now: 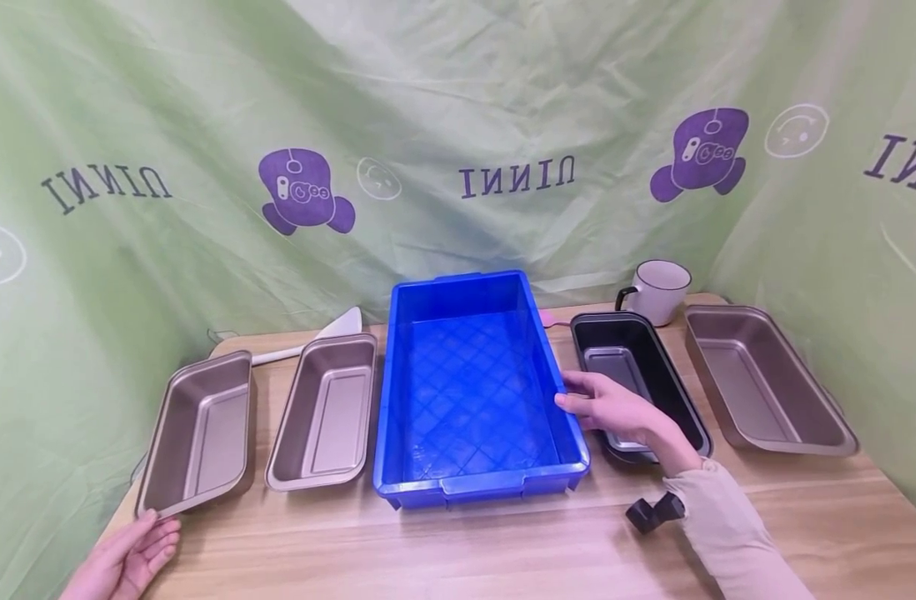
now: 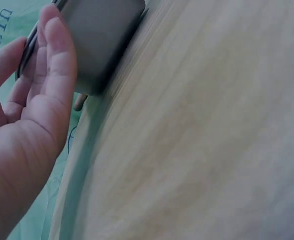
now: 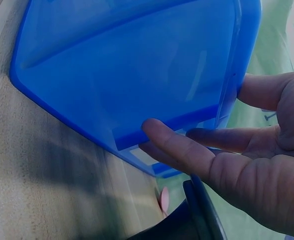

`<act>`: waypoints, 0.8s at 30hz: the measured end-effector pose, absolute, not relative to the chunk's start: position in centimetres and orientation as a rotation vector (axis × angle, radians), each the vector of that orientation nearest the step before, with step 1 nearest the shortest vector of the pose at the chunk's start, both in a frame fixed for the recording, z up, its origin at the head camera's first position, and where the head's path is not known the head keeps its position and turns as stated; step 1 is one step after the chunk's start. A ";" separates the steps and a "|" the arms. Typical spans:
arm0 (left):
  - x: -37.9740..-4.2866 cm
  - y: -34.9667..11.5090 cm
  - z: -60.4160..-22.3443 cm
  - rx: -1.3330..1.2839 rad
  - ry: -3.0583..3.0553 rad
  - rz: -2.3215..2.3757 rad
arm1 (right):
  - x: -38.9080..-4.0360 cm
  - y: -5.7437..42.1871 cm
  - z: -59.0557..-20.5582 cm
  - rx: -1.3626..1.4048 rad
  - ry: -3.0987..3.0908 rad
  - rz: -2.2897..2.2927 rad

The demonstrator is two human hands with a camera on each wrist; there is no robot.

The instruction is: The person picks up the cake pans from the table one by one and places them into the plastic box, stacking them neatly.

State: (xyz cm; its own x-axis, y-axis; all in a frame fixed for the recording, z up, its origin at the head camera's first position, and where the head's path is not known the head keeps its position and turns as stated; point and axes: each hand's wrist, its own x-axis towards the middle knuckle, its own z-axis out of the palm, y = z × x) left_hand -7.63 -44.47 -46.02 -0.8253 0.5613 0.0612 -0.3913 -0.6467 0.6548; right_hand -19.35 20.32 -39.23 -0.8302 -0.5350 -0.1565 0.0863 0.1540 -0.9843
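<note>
Green fabric backdrop (image 1: pixel 427 67), inverted purple lettering (image 1: pixel 518 177), over wood-grain counter (image 1: pixel 488 550). Centre: lattice-floored blue plastic bin (image 1: pixel 473 383), right rim gripped between thumb and fingers of right hand (image 1: pixel 613 408). Lower left: left hand (image 1: pixel 131 553) pinches near corner of brown metal loaf pan (image 1: pixel 208 437).

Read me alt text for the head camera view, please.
A person's right grip holds the side of a blue bin on a wooden table; the left grip pinches a brown pan by its near rim. Three more pans flank the bin.
</note>
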 end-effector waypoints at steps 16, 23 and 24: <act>-7.6 -41.6 -44.3 0.413 0.844 2.516 | -19.4 20.4 -39.3 -0.434 1.969 -1.711; -7.6 -40.2 -43.3 0.555 0.966 2.571 | -19.4 20.5 -39.3 -0.414 1.977 -1.704; -7.6 -39.9 -43.0 0.569 0.984 2.595 | -19.4 20.5 -39.3 -0.409 1.980 -1.703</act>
State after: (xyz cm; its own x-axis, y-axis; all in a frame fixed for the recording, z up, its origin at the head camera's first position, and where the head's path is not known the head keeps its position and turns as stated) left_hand -7.57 -39.88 -43.05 -0.8740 0.4142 0.2540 -0.1416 -0.7173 0.6823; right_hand -19.37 20.53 -39.27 -0.8335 -0.5254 -0.1707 0.0900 0.1758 -0.9803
